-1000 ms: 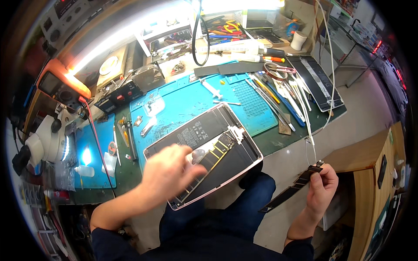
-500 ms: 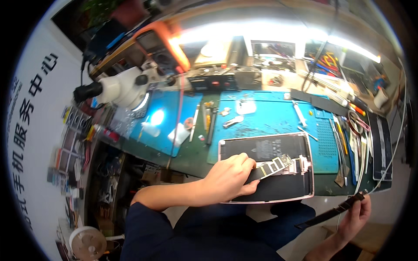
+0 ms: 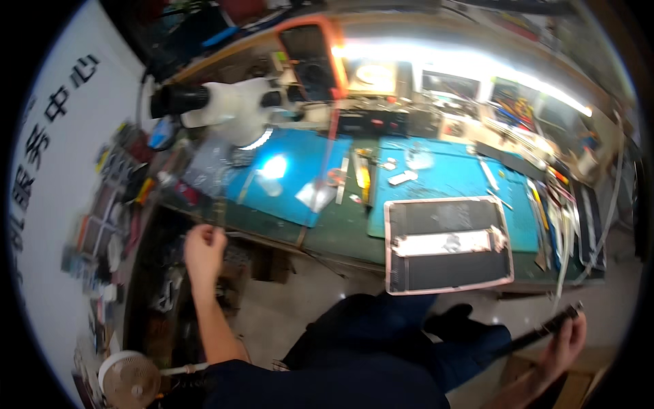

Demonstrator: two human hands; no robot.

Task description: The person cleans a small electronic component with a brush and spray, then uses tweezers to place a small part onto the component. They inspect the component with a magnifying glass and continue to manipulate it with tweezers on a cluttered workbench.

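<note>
The opened tablet housing [image 3: 449, 274] has a pink-gold rim, two black battery areas and a bare silver strip between them. It lies at the front edge of the bench. My left hand [image 3: 206, 253] is away to the left, pinching a narrow circuit board [image 3: 219, 208] that points up from the fingers and looks blurred. Low at the right, my right hand [image 3: 569, 335] grips a long dark strip [image 3: 541, 332], held clear of the bench; its exact kind is not plain.
A white microscope [image 3: 235, 109] with a lit ring stands over the left blue mat [image 3: 293, 163]. The right blue mat [image 3: 436, 184] lies behind the housing. Tweezers and other hand tools [image 3: 545, 211] crowd the right side. Packed boxes [image 3: 102, 211] line the left, above a fan [image 3: 129, 378].
My left hand has swung from above the housing to the far left with the circuit board, baring the silver strip. My right hand still holds the dark strip. The view has shifted.
</note>
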